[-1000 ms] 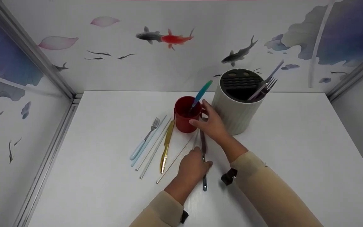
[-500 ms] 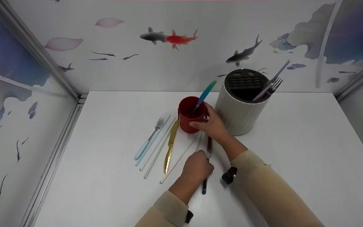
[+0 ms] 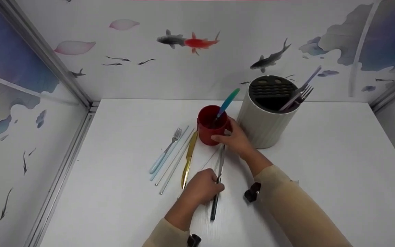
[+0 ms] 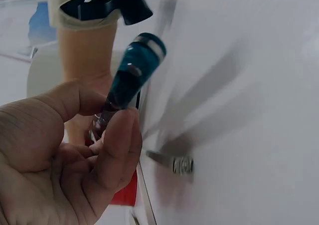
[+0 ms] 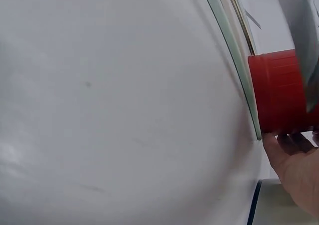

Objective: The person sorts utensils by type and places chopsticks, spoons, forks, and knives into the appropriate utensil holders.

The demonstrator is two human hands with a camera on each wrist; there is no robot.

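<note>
In the head view my left hand (image 3: pixel 202 188) pinches a table knife (image 3: pixel 214 207) by its dark teal handle. The knife is raised off the table, its silver blade (image 5: pixel 298 28) pointing towards the mug. The handle end (image 4: pixel 137 65) stands out between thumb and fingers in the left wrist view. My right hand (image 3: pixel 238 140) holds a red mug (image 3: pixel 210 137) at its handle side, with the thumb against the wall. A utensil with a blue-green handle (image 3: pixel 229 100) leans inside the mug. The part of it inside is hard to make out.
A cream utensil holder (image 3: pixel 261 128) with a black slotted top stands right of the mug, holding a fork (image 3: pixel 306 93) and a purple-handled utensil (image 3: pixel 312 76). Left of the mug lie a blue-handled fork (image 3: pixel 165 151), pale sticks (image 3: pixel 174 168) and a gold knife (image 3: pixel 189 159).
My left hand has closed on the dark-handled knife, lifted it from the table and drawn it slightly towards me. My right hand stays at the mug. The head view has shifted slightly.
</note>
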